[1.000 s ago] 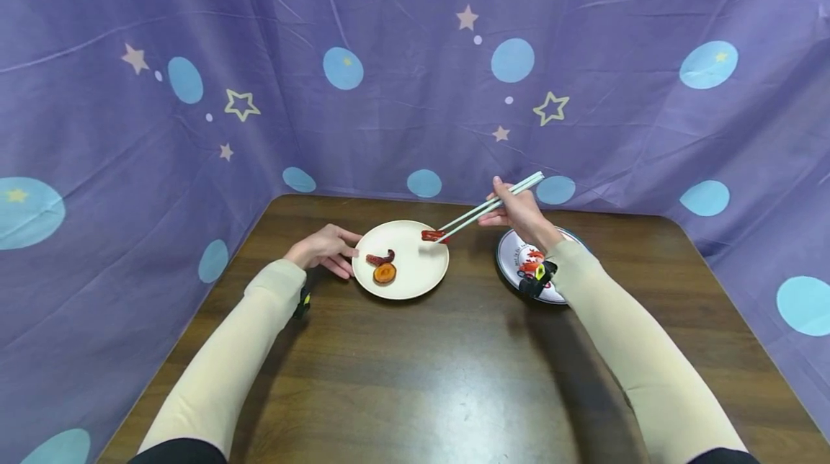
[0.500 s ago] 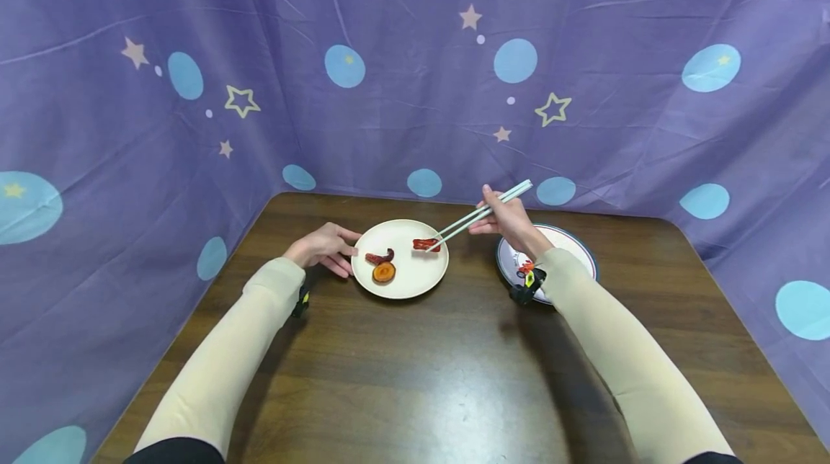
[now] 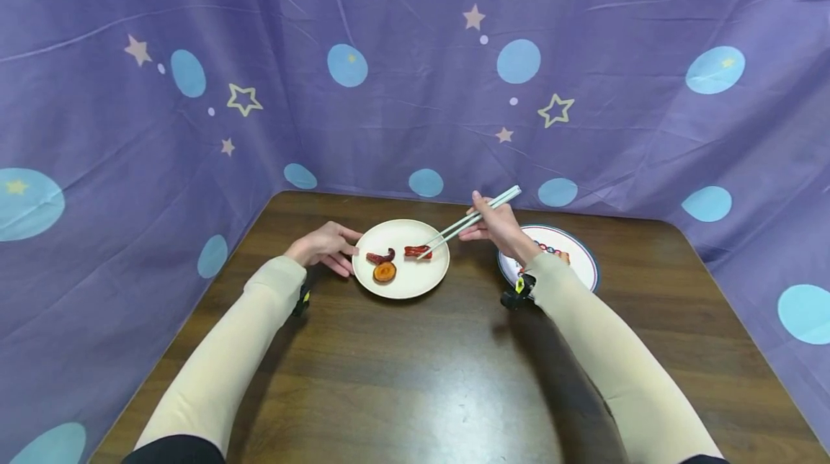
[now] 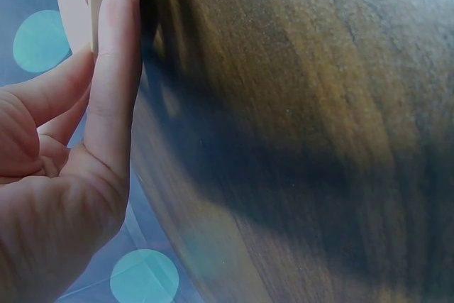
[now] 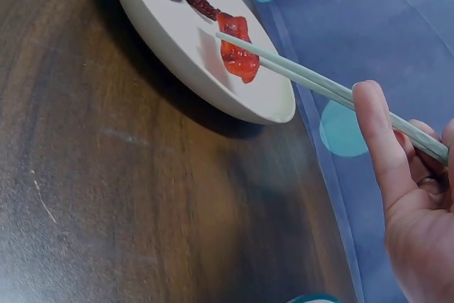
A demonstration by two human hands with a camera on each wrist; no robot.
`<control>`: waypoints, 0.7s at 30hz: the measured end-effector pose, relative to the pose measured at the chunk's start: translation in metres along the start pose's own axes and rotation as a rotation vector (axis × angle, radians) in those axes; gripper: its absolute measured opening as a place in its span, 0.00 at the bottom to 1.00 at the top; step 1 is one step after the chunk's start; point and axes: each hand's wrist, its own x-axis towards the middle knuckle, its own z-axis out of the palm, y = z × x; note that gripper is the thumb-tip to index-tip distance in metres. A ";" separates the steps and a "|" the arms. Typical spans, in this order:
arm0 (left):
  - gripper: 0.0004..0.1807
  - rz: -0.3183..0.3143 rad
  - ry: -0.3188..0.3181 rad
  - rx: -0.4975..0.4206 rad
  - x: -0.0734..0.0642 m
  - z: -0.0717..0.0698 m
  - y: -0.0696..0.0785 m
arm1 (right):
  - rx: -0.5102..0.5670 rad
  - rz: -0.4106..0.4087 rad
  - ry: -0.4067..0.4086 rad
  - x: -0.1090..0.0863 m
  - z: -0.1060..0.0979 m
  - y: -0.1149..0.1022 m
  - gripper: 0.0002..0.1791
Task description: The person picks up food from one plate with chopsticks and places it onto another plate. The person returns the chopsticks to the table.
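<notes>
My right hand (image 3: 499, 228) holds a pair of pale green chopsticks (image 5: 312, 81). Their tips grip a glossy red piece of food (image 5: 245, 70), like a chunk of braised meat, over the right half of a cream plate (image 3: 405, 287). At the plate's left rim, my left hand (image 3: 324, 246) pinches the edge, thumb on one side and a finger along the other. On that plate also lie a dark red curled tentacle piece (image 3: 379, 258) and a round orange-brown slice (image 3: 385, 272).
A white plate with a blue rim (image 3: 588, 273) and printed pictures stands to the right, partly covered by the right forearm. Both stand on a dark wooden table (image 3: 389, 370). A purple curtain (image 3: 402, 125) with stars and blue spots hangs behind it.
My right hand has moved left and slightly down, bringing the red piece in the chopsticks from the cream plate's right edge toward its middle. The left hand has stayed at the rim.
</notes>
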 end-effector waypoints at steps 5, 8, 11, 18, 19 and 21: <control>0.34 -0.004 -0.004 0.008 0.001 0.001 0.001 | -0.030 -0.025 -0.026 -0.002 0.008 0.003 0.28; 0.33 -0.005 -0.001 0.009 0.001 0.001 0.001 | -0.026 -0.029 -0.025 -0.002 0.012 0.004 0.26; 0.33 -0.008 0.001 0.008 0.002 0.001 0.001 | -0.018 -0.029 -0.019 -0.002 0.014 0.006 0.26; 0.33 -0.018 0.002 0.007 0.003 0.000 0.000 | -0.020 -0.033 -0.018 -0.001 0.018 0.010 0.31; 0.33 -0.017 0.003 0.008 0.003 0.000 0.000 | -0.022 -0.034 -0.018 -0.001 0.018 0.010 0.31; 0.33 -0.017 0.007 0.010 0.003 0.000 0.000 | -0.025 -0.038 -0.022 -0.001 0.020 0.010 0.32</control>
